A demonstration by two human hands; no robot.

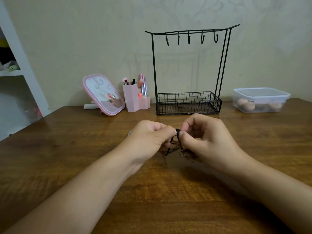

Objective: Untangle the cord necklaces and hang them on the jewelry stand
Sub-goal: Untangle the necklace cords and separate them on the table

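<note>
Two bare forearms reach in from the near edge over a dark brown wooden desk [50, 166] with a visible grain. At the middle of the desk the left hand [148, 141] and the right hand [206, 137] meet, fingers curled and pinching the same dark knot of the cord necklaces [175, 142]. The tangle sits between the two hands, raised a little, with loose loops and small metal bits trailing down to the wood just under the right hand.

Farther back, near the wall, a black wire jewelry stand [188, 103] sits upright, with a mesh basket at its base and five hooks [189, 39] on its top bar, all bare. Left of it is a pink organizer [133, 100] holding brushes and lipsticks, and further left a pink-framed mirror [103, 95] leans back. To the right of the stand is a clear lidded plastic box [260, 100] with rounded beige items inside.

Behind everything is a pale greenish wall [84, 39] with a faint pattern. At the far left stands a white shelf unit [22, 71]; its contents are blurred.
</note>
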